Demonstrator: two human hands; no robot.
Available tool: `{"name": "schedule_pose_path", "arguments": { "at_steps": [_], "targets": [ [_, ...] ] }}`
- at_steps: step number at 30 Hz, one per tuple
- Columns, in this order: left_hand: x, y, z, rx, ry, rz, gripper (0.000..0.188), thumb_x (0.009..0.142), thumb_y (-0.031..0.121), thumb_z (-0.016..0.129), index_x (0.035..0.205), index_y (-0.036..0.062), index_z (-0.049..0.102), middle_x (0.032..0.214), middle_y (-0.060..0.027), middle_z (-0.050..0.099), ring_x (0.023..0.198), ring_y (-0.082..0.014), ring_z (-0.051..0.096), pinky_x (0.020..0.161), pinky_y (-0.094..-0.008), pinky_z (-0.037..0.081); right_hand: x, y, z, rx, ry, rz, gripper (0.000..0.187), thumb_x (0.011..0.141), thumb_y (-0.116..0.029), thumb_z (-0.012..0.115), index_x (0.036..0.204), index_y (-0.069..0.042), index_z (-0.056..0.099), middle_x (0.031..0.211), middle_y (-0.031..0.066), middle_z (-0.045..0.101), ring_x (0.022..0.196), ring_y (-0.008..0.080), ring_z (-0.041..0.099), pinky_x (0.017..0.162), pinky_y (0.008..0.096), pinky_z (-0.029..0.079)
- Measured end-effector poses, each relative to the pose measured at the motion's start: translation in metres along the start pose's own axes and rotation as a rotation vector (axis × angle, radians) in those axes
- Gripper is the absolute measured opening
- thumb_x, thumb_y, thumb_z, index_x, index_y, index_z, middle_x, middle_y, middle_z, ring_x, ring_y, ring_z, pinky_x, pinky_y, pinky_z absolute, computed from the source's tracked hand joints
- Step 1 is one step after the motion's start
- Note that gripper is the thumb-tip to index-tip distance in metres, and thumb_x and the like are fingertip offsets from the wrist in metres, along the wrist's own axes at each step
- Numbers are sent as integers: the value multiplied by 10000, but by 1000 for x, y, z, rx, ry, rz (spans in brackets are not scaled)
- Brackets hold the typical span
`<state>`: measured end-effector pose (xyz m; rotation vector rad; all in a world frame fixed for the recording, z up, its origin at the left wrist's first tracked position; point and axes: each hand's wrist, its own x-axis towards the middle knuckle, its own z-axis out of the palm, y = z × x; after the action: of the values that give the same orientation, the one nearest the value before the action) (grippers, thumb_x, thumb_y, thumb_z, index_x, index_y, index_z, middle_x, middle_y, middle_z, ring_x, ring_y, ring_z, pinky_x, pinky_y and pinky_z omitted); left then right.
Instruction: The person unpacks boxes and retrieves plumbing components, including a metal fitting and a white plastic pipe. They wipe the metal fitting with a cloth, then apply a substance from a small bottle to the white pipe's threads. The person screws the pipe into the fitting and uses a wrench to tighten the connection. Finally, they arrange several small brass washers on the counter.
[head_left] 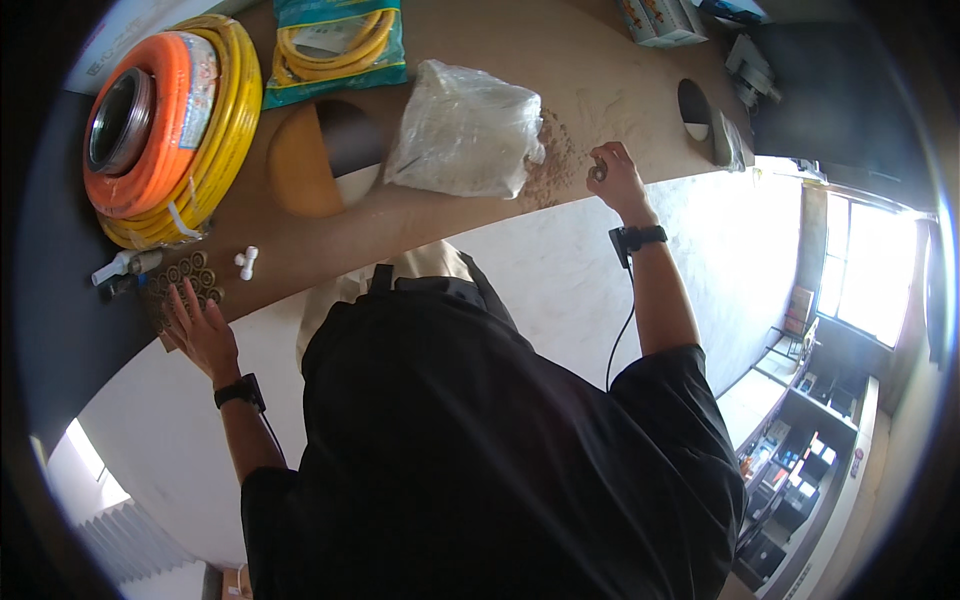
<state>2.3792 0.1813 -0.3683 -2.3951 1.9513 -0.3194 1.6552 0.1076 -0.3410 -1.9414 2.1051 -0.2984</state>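
My left hand (203,340) lies with its fingers spread over a cluster of small round brass-coloured fittings (190,268) at the left end of the table. The fingers cover part of the cluster. A white T-shaped tube fitting (246,263) rests just right of it. Out to the right, my right hand (622,185) is closed, thumb and fingers pinching a small round brass-coloured fitting (598,170) above the table's near edge. Between the hands is a crumpled clear plastic bag (465,130), with brown crumbs (560,160) scattered on the tabletop at its right side.
Stacked coils of yellow hose (238,90) and orange hose (172,80) stand at the far left. A green-edged bag of yellow hose (340,45) lies behind a round table cutout (345,135). Boxes (665,20) sit far right, near a second cutout (693,105). A white nozzle-like piece (112,268) lies left.
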Motion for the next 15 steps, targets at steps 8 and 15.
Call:
{"name": "schedule_pose_path", "arguments": {
  "at_steps": [8, 15],
  "targets": [
    [-39, 64, -37, -35, -85, 18, 518, 983, 197, 580, 1495, 204, 503, 1639, -18, 308, 1486, -349, 285, 1189, -508, 341, 103, 84, 2, 3, -39, -161, 384, 738, -57, 703, 1121, -56, 679, 1185, 154, 606, 1034, 327, 660, 913, 391, 559],
    [-75, 76, -51, -79, -253, -143, 494, 944, 135, 615, 1434, 158, 559, 1597, -69, 330, 1421, -374, 333, 1131, -511, 419, 128, 91, 2, -4, -131, -140, 450, 724, -72, 734, 1169, -59, 662, 1239, 147, 583, 1142, 338, 620, 976, 406, 542]
  ]
}}
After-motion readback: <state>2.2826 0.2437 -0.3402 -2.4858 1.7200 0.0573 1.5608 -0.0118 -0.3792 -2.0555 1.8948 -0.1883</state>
